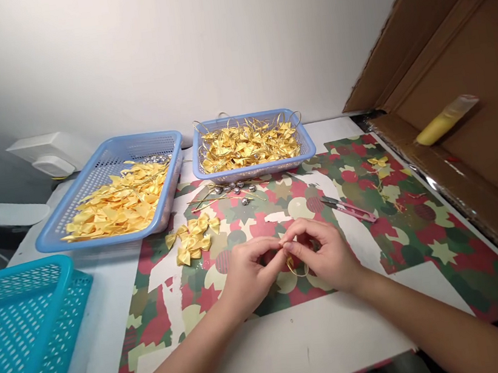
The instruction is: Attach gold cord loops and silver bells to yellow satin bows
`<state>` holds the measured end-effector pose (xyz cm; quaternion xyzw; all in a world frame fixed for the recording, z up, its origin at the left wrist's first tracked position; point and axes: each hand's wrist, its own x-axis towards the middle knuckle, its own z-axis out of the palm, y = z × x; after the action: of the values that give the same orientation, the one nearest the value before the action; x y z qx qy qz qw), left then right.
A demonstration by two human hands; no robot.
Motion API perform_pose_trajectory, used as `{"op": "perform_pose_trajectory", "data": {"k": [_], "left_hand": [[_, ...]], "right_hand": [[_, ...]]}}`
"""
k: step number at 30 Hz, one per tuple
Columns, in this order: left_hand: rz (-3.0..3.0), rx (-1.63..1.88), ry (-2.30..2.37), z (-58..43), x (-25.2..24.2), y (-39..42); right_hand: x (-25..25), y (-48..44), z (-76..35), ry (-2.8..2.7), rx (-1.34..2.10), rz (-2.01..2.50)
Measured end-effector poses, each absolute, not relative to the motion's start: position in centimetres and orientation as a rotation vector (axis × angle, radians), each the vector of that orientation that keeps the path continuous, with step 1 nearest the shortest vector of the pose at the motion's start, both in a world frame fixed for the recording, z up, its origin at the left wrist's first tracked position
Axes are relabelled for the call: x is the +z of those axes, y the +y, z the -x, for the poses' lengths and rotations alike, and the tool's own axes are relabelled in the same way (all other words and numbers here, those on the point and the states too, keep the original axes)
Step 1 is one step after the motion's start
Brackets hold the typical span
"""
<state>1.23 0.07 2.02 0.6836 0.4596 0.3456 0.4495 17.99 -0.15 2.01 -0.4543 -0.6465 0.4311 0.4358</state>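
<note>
My left hand (pixel 248 272) and my right hand (pixel 322 253) meet over the patterned paper (pixel 421 237), fingertips pinched together on a thin gold cord loop (pixel 297 269) that hangs below them. A small pile of yellow ribbon bows (pixel 192 237) lies just left of my left hand. Small silver bells (pixel 233 190) and gold cord pieces sit beyond my hands. Pink thread snips (pixel 350 208) lie on the paper just past my right hand.
A blue basket (pixel 108 162) of yellow bows stands back left; a second blue basket (pixel 298 143) of bows with gold loops back centre. A teal basket (pixel 25 338) is at the near left. A cardboard box (pixel 470 90) with a yellow tube (pixel 444 120) fills the right.
</note>
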Motion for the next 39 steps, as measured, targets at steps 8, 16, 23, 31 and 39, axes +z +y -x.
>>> {"op": "perform_pose_trajectory", "data": {"k": [8,16,23,31,39], "left_hand": [[-1.426,0.91,1.284,-1.2,1.5,0.2],[-1.028,0.936,1.134,-0.6,2.0,0.9],[-0.942,0.897,1.102,0.1,1.5,1.0],[-0.954,0.865,1.024,0.4,1.0,1.0],[-1.216,0.791,0.975,0.2,1.9,1.0]], "right_hand": [[2.4,0.3,-18.3,-1.686,1.008,1.278],[2.2,0.7,-18.6,-1.76,0.903,1.245],[2.1,0.2,-18.5,-1.847,0.697,0.894],[2.5,0.1,-18.5,-1.901,0.488,0.739],[2.6,-0.1,-18.5,-1.801,0.831,1.083]]}}
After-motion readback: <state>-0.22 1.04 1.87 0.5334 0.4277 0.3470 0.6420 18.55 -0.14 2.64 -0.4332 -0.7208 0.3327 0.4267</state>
